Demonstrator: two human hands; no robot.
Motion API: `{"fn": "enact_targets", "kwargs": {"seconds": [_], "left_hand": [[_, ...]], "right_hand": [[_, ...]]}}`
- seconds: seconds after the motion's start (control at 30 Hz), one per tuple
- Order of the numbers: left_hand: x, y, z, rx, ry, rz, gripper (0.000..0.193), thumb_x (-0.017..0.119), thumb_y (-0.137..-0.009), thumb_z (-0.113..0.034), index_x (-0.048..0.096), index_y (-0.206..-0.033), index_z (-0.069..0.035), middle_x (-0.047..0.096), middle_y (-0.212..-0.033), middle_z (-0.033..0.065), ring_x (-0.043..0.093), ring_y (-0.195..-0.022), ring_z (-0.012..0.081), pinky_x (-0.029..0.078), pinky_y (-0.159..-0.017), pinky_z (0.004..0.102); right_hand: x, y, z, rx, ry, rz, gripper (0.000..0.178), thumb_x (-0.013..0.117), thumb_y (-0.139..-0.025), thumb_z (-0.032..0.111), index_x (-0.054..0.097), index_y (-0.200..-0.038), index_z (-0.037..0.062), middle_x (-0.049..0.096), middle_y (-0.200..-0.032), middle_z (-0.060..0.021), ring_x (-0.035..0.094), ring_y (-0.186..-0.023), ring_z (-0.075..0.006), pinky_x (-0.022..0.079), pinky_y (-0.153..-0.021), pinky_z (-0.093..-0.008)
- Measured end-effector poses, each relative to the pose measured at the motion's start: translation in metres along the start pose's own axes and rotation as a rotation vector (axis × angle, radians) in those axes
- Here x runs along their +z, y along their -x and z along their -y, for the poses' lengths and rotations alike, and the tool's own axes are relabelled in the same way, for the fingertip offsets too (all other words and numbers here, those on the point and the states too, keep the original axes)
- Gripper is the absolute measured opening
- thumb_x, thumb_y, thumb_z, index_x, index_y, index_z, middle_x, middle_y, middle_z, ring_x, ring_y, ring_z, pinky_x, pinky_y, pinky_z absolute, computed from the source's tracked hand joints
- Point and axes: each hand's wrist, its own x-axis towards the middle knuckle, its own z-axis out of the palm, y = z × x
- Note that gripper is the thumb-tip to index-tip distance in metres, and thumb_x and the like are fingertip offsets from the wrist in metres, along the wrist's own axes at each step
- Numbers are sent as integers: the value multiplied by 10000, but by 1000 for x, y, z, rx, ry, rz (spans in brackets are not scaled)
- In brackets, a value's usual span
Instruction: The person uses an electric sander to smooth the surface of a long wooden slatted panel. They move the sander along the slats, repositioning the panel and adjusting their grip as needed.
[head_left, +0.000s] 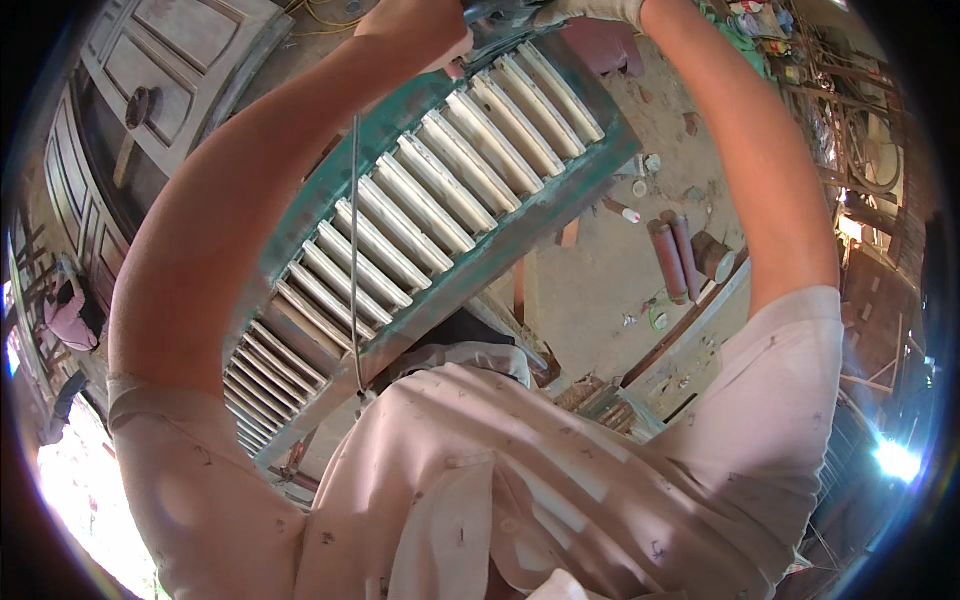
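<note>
Both hands [520, 25] clamped on a power tool [500, 12] — atop the green louvred shutter [430, 220].

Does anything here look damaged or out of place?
Yes. The green wooden louvred shutter has worn, patchy paint, with bare pale slats. Small debris and reddish-brown cylinders lie scattered on the dusty ground.
</note>
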Motion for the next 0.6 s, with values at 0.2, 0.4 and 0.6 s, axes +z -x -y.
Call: {"fn": "enact_targets", "kwargs": {"seconds": [0.2, 0.4, 0.6], "left_hand": [[-14, 34, 4, -224, 252, -58, 388, 793, -957, -362, 807, -1115, -8, 797, -1079, 276, 766, -1063, 482, 618, -955, 536], [-22, 94, 6, -288, 312, 5, 436, 839, -935, -367, 792, -1144, 13, 780, -1194, 284, 743, -1158, 468, 601, -992, 521], [-32, 94, 7, -278, 369, 116, 442, 802, -913, -351, 782, -1136, 29, 808, -1086, 260, 768, -1100, 455, 606, -982, 503]], "right_hand": [[18, -9, 18, -56, -81, -65, 556, 996, -653, 339, 713, -1073, 108, 772, -1082, -180, 739, -1088, -415, 586, -945, -499], [35, -14, 58, -140, -103, -93, 598, 991, -641, 376, 714, -1088, 91, 765, -1118, -204, 729, -1128, -417, 572, -982, -511], [21, -16, 65, -121, -59, 26, 632, 1012, -626, 403, 708, -1104, 121, 769, -1144, -163, 731, -1147, -401, 577, -977, -505]]}}
